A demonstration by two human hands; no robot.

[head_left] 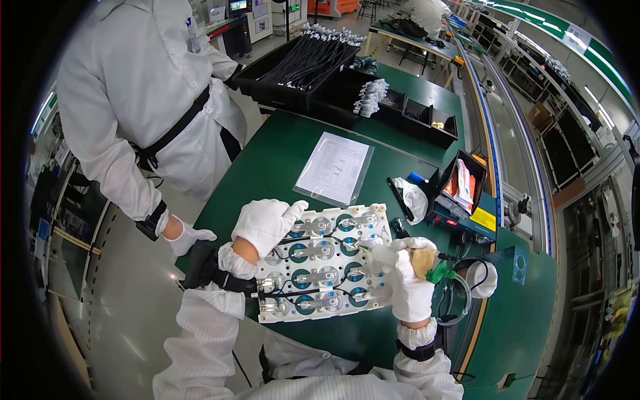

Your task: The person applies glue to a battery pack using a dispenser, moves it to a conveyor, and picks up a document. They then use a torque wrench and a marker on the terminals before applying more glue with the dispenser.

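Observation:
A white perforated panel (pixel 327 270) lies in front of me, carrying rows of clear lamp-like parts with blue dots and black wires between them. My left hand (pixel 265 225), white-gloved, rests over its far left corner, one finger stretched to the right. In my right hand (pixel 412 283), also gloved, is what looks like a dispensing syringe (pixel 383 254) with a translucent barrel. Its thin tip points left over the panel's right-hand parts. At the syringe's back, a green fitting (pixel 440 272) joins a clear looped hose (pixel 460 313).
A co-worker in white stands at the left, a gloved hand (pixel 190 238) near the green table's edge. Beyond the panel lies a sheet in a plastic sleeve (pixel 335 167). Black bins (pixel 287 83) hold cables and small parts. A blue box (pixel 460 217) and a white roll (pixel 481 279) sit rightward.

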